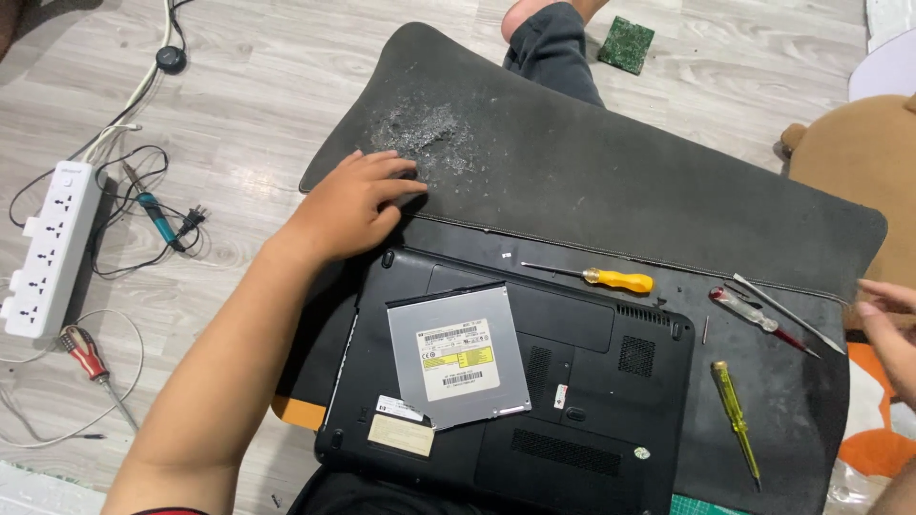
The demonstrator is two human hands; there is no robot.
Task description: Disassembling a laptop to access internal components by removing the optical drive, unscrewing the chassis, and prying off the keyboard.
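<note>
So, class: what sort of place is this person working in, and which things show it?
Probably a home floor used as a makeshift repair spot: wood-pattern flooring, a power strip lying on it, and an upturned laptop with screwdrivers on a dark mat.

We saw the scene under bright, even, diffuse light. Shadows were soft and short: a faint one lay under the left hand (353, 205) on the dark mat (611, 172). The grey drive (458, 355) gave a mild sheen, without harsh glare. Focus was sharp throughout, though the right hand (892, 329) at the edge looked slightly blurred.
</note>
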